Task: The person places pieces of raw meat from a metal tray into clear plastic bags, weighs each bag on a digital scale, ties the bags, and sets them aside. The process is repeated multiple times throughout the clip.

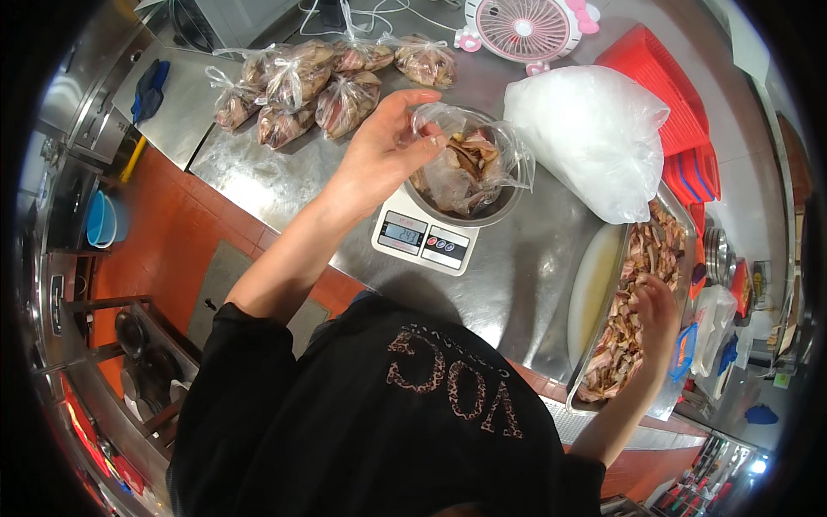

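Note:
My left hand (394,142) holds the rim of a clear plastic bag (452,184) between thumb and fingers. The bag stands open in a round steel bowl (497,216) and has some sliced meat (477,155) inside. Under the bowl is a white digital kitchen scale (424,258) with a lit display. On the right, my right hand (656,304) reaches over a long metal tray (572,397) heaped with sliced meat pieces (614,362). Its fingertips are at the meat; whether they grip any cannot be told.
Several knotted bags of meat (297,74) lie at the back left. A large white plastic bag (585,129), a pink-and-white fan (522,29) and stacked red baskets (665,84) stand at the back right. A white cutting board (591,291) lies beside the tray. Blue gloves (150,90) lie far left.

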`<state>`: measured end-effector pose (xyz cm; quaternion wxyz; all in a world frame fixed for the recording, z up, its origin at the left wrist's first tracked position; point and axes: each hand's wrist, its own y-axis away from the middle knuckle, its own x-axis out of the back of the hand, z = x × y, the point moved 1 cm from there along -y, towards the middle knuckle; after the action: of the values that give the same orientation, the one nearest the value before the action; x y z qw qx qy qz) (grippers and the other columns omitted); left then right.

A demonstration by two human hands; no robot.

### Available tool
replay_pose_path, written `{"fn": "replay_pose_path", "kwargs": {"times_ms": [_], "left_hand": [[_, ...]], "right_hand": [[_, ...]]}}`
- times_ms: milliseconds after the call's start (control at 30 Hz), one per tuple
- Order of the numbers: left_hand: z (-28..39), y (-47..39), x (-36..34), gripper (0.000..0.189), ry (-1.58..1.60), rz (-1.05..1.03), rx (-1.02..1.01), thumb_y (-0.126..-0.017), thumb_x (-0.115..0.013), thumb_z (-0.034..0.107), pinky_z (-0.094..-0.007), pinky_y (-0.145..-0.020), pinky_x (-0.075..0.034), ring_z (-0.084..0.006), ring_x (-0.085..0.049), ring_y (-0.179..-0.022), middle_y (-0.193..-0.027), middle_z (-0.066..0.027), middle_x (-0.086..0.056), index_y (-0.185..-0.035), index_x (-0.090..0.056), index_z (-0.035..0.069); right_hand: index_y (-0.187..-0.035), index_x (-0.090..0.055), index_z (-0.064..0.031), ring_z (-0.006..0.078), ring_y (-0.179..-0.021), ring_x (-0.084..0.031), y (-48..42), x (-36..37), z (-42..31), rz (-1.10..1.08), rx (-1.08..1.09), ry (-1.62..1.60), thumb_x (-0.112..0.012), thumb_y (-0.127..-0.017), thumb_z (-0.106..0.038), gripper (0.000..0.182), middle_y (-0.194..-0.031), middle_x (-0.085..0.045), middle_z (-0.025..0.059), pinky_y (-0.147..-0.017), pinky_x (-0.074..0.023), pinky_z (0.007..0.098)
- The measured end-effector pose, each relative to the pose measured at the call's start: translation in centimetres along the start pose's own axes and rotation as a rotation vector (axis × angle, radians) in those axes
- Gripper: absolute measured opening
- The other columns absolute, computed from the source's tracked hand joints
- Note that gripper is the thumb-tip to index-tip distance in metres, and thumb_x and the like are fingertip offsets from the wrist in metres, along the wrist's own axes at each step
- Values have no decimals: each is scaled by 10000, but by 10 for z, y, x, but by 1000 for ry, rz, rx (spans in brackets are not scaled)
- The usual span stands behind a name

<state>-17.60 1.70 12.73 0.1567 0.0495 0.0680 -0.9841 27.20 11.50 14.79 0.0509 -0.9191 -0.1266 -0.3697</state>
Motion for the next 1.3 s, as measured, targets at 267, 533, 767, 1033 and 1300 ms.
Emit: {"fn": "replay_pose_path", "kwargs": {"times_ms": [267,533,767,1033,1300], "left_hand": [[7,-1,4,422,-20,7,-13,-834,-580,33,-246,-795,-391,-96,-508,-895,-914,-23,-569,-1236,-454,49],[13,-17,13,405,183,36,19,-842,-563,40,-243,-793,-404,-118,-547,-927,-984,-71,-603,-1236,-473,62],[94,-22,-18,441,229,-182,-371,-828,-555,17,-253,-852,-409,-161,-564,-965,-1004,-126,-631,-1252,-434,-6],[96,1,-87,619,460,-635,-238,-805,-566,44,-287,-846,-466,-209,-553,-1009,-1147,-248,-542,-1351,-283,-25],[-4,42,-157,508,235,-816,286,-855,-555,54,-285,-834,-421,-144,-528,-1025,-1089,-78,-572,-1322,-356,55]], "right_hand": [[-1056,-574,31,146,-818,-560,-86,-173,-92,-279,141,42,-660,-791,-383,499,-988,-602,115,-728,-455,280],[-790,-594,-132,77,-746,-523,-122,-179,-141,-323,-225,-921,-649,-811,-234,117,-772,-610,-21,-661,-361,249],[-866,-595,-81,122,-800,-550,-87,-81,-181,-168,259,-1126,-577,-850,-172,95,-827,-598,21,-751,-391,284],[-1068,-523,9,159,-711,-555,-4,-7,-135,-111,330,-1141,-534,-870,-132,243,-786,-548,58,-653,-449,272],[-1142,-442,13,137,-763,-593,45,-108,-60,-144,-76,-571,-593,-807,-2,369,-817,-608,67,-693,-478,258]]}}
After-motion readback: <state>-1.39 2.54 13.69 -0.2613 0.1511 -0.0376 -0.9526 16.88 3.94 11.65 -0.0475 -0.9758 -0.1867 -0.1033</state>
